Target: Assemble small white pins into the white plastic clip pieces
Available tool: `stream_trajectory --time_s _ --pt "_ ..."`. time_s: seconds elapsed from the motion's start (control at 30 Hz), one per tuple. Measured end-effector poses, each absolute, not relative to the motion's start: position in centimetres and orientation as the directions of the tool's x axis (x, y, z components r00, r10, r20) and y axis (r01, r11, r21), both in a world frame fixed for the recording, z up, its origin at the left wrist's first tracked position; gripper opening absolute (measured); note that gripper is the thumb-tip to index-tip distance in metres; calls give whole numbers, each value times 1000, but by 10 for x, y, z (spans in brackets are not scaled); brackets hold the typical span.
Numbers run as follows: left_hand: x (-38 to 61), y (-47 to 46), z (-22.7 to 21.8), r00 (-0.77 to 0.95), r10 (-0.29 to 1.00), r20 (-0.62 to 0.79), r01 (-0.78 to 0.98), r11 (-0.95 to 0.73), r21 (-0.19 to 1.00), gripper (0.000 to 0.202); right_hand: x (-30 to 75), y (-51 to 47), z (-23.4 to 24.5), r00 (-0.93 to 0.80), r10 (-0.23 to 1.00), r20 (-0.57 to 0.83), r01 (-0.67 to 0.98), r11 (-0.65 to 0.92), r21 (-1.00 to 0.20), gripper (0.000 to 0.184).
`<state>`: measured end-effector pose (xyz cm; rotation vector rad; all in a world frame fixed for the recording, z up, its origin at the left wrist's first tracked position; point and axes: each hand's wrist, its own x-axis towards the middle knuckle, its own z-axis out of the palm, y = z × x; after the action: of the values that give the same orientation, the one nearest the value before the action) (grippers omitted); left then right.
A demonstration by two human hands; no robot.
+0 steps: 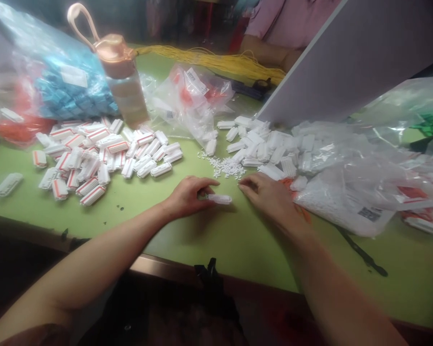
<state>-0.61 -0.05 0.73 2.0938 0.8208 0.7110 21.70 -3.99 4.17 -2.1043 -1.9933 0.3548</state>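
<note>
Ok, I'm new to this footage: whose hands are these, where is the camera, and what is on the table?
There is no machine here. A camera on a person's head looks down at their own bare hands. The left hand pinches a small white plastic piece; the right hand rests beside it, near a heap of tiny white bits. On the green table lie a pile of red-striped pieces, a pile of plain white pieces, plastic bags and a bottle. Another person is behind it.
</note>
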Motion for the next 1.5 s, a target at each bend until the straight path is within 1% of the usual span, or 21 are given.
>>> stream_trajectory --time_s 0.1,0.23,0.3,0.33,0.37,0.43,0.5,0.57,0.67,0.9,0.97,1.03,1.1,1.23,1.3,1.37,1.43,1.5 --pt "-6 -1 8 639 740 211 323 -507 799 39 215 -39 44 39 999 -28 947 -46 -317 24" --pt "-6 -1 8 642 739 204 331 -507 796 39 210 -37 46 43 998 -39 981 -50 -187 20" --pt "-7 0 8 640 742 201 331 -502 799 39 209 -37 48 41 997 -65 984 -52 -169 19" --pt "-7 0 8 640 743 199 332 -500 800 40 209 -38 49 43 996 -78 979 -57 -194 19" --pt "-7 0 8 640 742 199 331 -500 801 40 208 -40 51 42 995 -86 967 -62 -246 18" --pt "-6 0 7 641 741 203 325 -501 802 40 205 -43 55 7 995 -95 912 -45 -407 19" --pt "-6 0 6 642 738 211 310 -500 809 41 200 -47 56 -86 994 -65 819 33 -573 22" --pt "-5 0 4 639 737 220 291 -497 818 43 194 -50 53 -172 985 15 727 137 -673 24" --pt "-4 1 2 636 736 230 269 -492 828 44 186 -52 44 -210 970 119 656 230 -718 22" --pt "-4 0 5 639 726 253 237 -499 833 41 179 -52 32 -204 971 128 649 232 -724 17" --pt "-4 0 4 639 726 254 234 -498 835 42 178 -53 31 -203 968 150 669 249 -700 17" --pt "-3 0 3 638 725 259 232 -502 833 43 177 -54 30 -211 958 193 713 286 -641 17" --pt "-3 0 2 635 725 265 231 -506 831 43 176 -55 30 -229 940 253 777 332 -535 17" --pt "-4 0 2 629 728 272 224 -506 833 41 175 -60 34 -328 878 347 864 428 -267 22" --pt "-4 -1 3 627 734 262 235 -499 834 41 176 -65 36 -391 851 349 870 466 -161 22" --pt "-5 -1 3 623 741 250 249 -491 834 41 177 -70 36 -443 832 335 865 494 -82 21" --pt "-4 -1 2 618 746 246 259 -489 833 41 177 -75 35 -473 821 318 861 508 -32 21" --pt "-4 0 1 620 745 247 263 -494 829 40 177 -79 34 -472 826 307 865 501 -17 23"
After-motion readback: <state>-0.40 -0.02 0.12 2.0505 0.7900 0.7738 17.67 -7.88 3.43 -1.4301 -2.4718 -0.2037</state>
